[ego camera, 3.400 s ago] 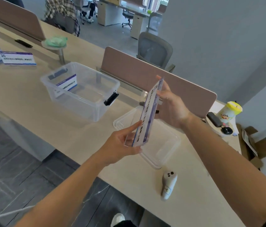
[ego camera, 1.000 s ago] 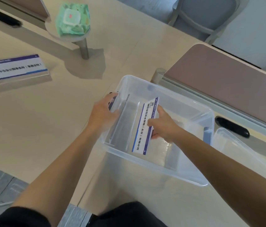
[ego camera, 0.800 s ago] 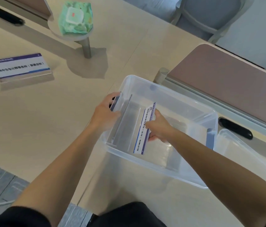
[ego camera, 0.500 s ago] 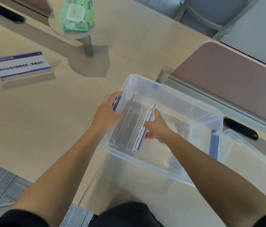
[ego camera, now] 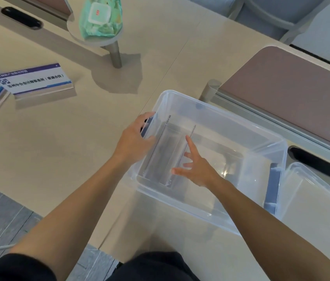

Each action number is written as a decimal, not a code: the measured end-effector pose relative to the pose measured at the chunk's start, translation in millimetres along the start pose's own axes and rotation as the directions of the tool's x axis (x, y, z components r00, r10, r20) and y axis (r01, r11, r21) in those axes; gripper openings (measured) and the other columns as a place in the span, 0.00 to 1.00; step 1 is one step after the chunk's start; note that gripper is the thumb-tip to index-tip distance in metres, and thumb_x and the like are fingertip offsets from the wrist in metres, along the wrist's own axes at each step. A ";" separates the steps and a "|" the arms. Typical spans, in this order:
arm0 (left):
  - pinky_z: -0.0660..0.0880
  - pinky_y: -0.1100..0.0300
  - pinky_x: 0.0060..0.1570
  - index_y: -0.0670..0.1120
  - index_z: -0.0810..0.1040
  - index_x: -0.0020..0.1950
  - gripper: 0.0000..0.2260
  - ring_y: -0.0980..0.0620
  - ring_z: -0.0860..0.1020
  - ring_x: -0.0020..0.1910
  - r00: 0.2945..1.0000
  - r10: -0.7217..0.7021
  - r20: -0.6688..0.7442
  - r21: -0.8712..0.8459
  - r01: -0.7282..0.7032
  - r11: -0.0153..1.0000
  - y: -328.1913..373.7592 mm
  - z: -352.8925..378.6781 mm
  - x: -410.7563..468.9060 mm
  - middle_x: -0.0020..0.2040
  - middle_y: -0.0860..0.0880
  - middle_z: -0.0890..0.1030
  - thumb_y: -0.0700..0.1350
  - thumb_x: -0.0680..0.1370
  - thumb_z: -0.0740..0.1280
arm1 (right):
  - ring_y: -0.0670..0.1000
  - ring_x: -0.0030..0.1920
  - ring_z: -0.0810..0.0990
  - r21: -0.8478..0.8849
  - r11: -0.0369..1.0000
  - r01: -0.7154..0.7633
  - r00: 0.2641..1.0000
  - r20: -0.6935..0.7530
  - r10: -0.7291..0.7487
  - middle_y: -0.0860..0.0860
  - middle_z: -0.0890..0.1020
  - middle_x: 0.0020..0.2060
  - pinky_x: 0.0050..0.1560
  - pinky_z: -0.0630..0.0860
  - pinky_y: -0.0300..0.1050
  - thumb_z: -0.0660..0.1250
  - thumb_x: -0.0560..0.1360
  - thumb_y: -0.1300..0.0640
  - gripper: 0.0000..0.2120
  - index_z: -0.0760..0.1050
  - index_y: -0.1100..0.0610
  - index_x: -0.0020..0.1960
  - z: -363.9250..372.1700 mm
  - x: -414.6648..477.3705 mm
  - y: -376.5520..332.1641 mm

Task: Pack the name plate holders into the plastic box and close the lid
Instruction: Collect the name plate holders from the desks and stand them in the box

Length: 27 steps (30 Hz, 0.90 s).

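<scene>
Bright, even, diffuse light. Soft-edged shadows fall toward the camera side, one cast by the round stand [ego camera: 116,55] across the worktop [ego camera: 58,159] and a fainter one under the plastic box [ego camera: 217,110]. Small specular glints sit on the box floor, and its clear walls read milky. Straight edges bow near the frame borders, and the whole frame is slightly soft; print on the name plate holder [ego camera: 34,80] is legible but fuzzy.

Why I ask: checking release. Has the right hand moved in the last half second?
Yes. The right hand let go of the name plate holder and drew back toward the near wall of the plastic box.
</scene>
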<state>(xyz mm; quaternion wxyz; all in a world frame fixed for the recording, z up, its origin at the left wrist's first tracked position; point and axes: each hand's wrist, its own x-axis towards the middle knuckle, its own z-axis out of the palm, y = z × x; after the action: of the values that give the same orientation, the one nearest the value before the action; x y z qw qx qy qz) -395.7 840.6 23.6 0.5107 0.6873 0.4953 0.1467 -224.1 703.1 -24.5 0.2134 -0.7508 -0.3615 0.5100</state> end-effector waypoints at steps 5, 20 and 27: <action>0.72 0.66 0.40 0.66 0.68 0.68 0.28 0.59 0.78 0.46 1.000 -0.003 -0.013 0.029 0.003 1.000 -1.1 1.8 2.6 0.52 0.60 0.78 0.41 0.75 0.67 | 0.58 0.72 0.72 0.088 0.995 0.049 0.999 0.015 -0.050 0.51 0.62 0.79 0.67 0.73 0.61 0.76 0.60 0.34 0.58 0.39 0.29 0.76 2.1 6.4 4.1; 0.73 0.64 0.39 0.66 0.67 0.69 0.28 0.58 0.77 0.41 1.000 0.008 -0.023 0.052 -0.007 0.999 -5.5 4.2 6.2 0.52 0.57 0.79 0.41 0.75 0.67 | 0.53 0.76 0.65 0.024 0.996 0.088 0.996 -0.009 -0.087 0.46 0.60 0.79 0.68 0.72 0.61 0.79 0.63 0.38 0.58 0.39 0.30 0.76 12.8 19.1 -13.6; 0.74 0.63 0.37 0.67 0.67 0.69 0.29 0.56 0.78 0.41 1.000 0.008 -0.018 0.039 -0.007 0.999 -6.7 4.2 6.7 0.51 0.57 0.79 0.40 0.75 0.67 | 0.54 0.76 0.66 0.026 0.997 0.068 0.998 -0.007 -0.068 0.47 0.63 0.78 0.68 0.70 0.58 0.78 0.64 0.38 0.56 0.39 0.29 0.76 17.8 17.5 -15.3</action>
<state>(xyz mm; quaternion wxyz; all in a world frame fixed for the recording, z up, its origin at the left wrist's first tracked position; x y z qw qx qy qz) -393.1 843.7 14.0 0.4920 0.6978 0.5000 0.1452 -241.6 725.4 -31.5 0.2415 -0.7367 -0.3795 0.5049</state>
